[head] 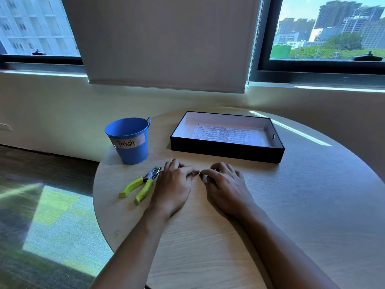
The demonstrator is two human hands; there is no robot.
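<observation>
Both my hands rest palm down on the round wooden table (291, 205), side by side in front of me. My left hand (175, 184) has loosely bent fingers, and its fingertips touch the tabletop. My right hand (225, 184) lies the same way. The two index fingertips nearly meet at a tiny pale speck (199, 174); what it is cannot be made out. Neither hand visibly holds anything. A hole punch plier with yellow-green handles (141, 184) lies just left of my left hand, its metal jaws pointing away from me.
A blue metal bucket labelled "Trash" (130, 140) stands at the table's far left edge. A shallow black box (227, 151) with a printed sheet (225, 134) inside sits at the back centre. Windows and a lowered blind are beyond; carpeted floor lies to the left.
</observation>
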